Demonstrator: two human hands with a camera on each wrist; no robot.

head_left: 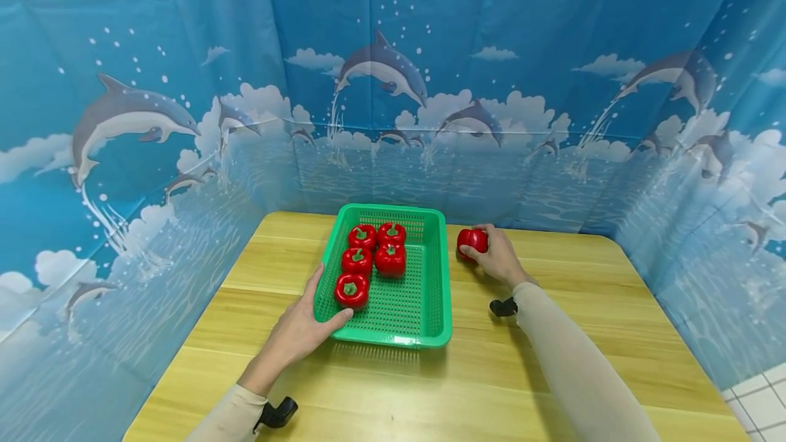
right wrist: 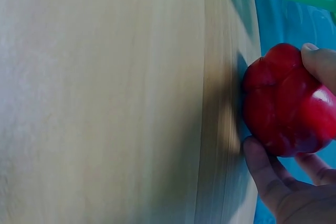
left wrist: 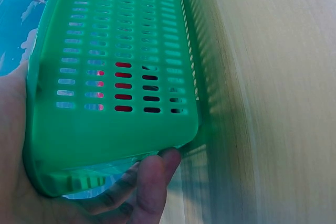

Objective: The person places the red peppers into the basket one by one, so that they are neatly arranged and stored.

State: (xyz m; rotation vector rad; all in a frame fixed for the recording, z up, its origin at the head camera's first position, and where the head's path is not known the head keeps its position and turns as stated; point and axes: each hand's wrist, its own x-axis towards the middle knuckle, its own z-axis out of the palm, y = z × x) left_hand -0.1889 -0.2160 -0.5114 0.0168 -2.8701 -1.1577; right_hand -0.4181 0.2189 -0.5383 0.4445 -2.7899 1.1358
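Note:
A green plastic basket (head_left: 447, 285) with slotted walls stands on the table, several red bell peppers (head_left: 389, 261) grouped in its left and far part. My left hand (head_left: 297, 329) grips the near left corner, thumb over the rim; in the left wrist view its fingers (left wrist: 151, 184) curl below that corner. Right of the basket, my right hand (head_left: 500, 261) holds another red bell pepper (head_left: 473, 243) between thumb and fingers. The right wrist view has this pepper (right wrist: 286, 100) close to the tabletop; whether it touches the wood I cannot tell.
Beneath everything is a light wooden table (head_left: 393, 394). A blue curtain (head_left: 522, 176) printed with dolphins hangs along its far edge and both sides. White tiles (head_left: 761, 401) show at the lower right.

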